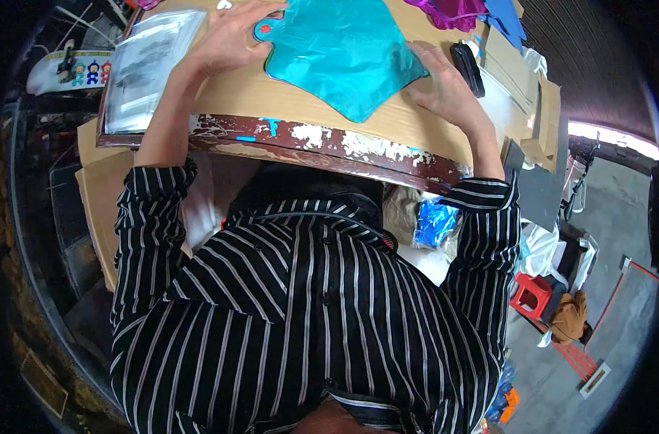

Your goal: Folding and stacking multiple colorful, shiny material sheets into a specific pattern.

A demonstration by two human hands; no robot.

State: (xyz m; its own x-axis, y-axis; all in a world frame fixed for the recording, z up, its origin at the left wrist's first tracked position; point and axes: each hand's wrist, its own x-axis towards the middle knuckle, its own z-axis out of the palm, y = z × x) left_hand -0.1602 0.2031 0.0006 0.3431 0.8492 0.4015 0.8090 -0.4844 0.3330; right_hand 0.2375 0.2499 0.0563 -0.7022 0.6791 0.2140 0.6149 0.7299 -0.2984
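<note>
Two bare hands over one bench (289, 107): left hand (235, 36) with thumb and fingers apart at the rounded left end of one teal foil sheet (336, 54), one red dot (265, 30) there; right hand (441, 76) also spread, fingers touching the sheet's right corner, thumb just beside the edge. Lying flat between both hands, upper end out of view. Just right of the right hand, one black oblong case (467, 69). Farther up, one crumpled magenta foil piece (454, 16) and one blue piece (506, 23). Along the right side, several overlapping cardboard pieces (509, 65), too layered to count. At left, one pile of plastic-covered sheets (152, 69), partly blocked by the left forearm (169, 116). Lower down, one blue plastic packet (436, 221) and one red stool (532, 296).
</note>
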